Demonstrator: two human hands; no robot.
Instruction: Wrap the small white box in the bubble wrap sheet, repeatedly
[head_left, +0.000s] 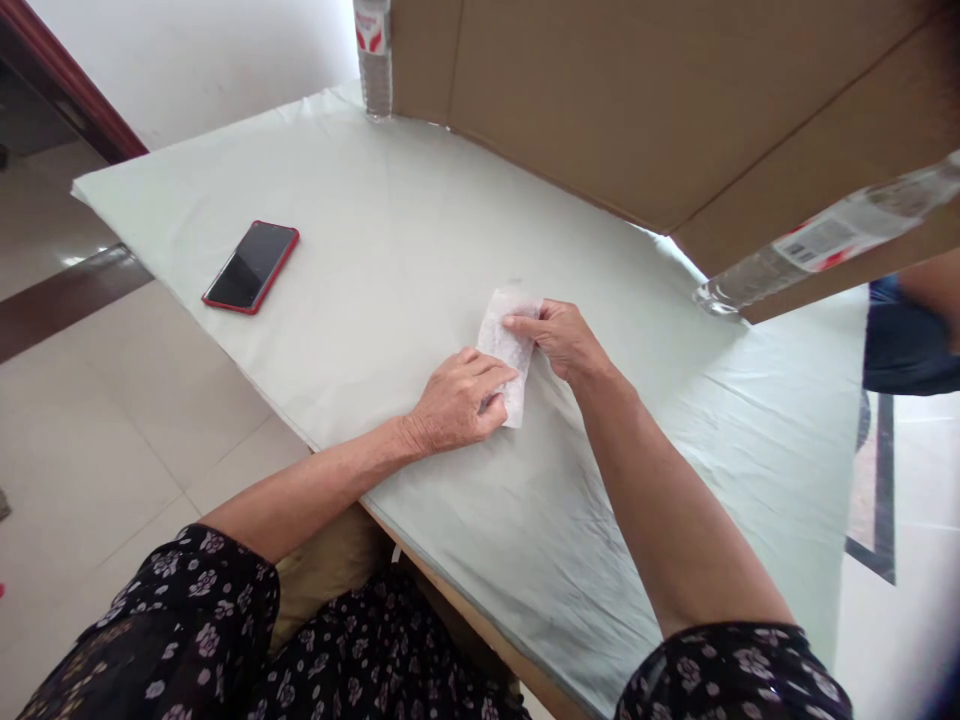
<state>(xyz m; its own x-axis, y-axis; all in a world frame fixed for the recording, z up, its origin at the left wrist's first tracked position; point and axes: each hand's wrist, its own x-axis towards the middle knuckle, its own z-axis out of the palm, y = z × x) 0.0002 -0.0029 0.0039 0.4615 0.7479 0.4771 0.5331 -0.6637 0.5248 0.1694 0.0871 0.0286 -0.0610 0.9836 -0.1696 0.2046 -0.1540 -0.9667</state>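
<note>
Shows crinkled, translucent plastic in the wrap [501, 343], smooth, glossy glass on the phone [253, 265], creased fabric in the cloth [367, 240], matt cardboard in the panel [547, 90], clear, ribbed plastic in the bottles [376, 80].

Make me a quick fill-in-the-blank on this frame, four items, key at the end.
1. The left hand and right hand both touch a crinkled piece whose colour is ____.
2. The smartphone on the tablecloth has a case edged in ____.
3. Of the two hands, the one nearer the smartphone is the ____ one.
4. By the cardboard, the number of clear plastic bottles in view is ____.

Missing words: white; red; left; two.
</note>
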